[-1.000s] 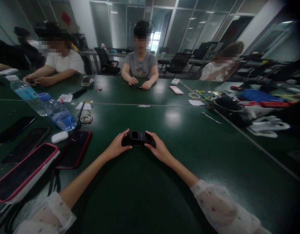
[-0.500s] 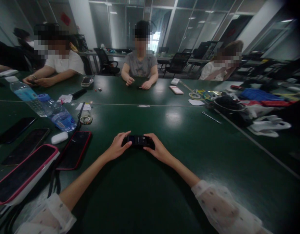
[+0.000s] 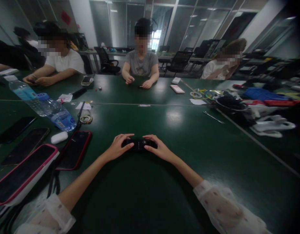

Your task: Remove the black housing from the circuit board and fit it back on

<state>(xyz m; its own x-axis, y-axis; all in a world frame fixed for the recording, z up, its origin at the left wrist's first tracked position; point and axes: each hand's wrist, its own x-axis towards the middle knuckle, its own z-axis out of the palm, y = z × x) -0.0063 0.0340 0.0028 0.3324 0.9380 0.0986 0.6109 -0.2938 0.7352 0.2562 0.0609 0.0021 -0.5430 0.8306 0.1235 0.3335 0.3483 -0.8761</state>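
A small black phone point(image 3: 139, 145) lies sideways between my two hands, just above or on the green table; I cannot tell which. Faint white marks show on its dark screen. Its left end is in my left hand point(image 3: 120, 145), thumb across the front and fingers along the far edge. My right hand point(image 3: 157, 148) grips the opposite end the same way, thumb on the face near a small round icon. Fingers partly cover both ends of the phone.
To the left lie a red-edged phone point(image 3: 74, 150), a pink-rimmed phone point(image 3: 25, 174), a white earbud case point(image 3: 59, 137) and a water bottle point(image 3: 56, 112). A wrench point(image 3: 213, 117) and a white plastic part point(image 3: 271, 126) lie right. Across the table sits a person point(image 3: 141, 63).
My right thumb has moved further in over the phone's face, and my left fingers reach further along its far edge. The phone's screen looks darker. The view has shifted slightly.
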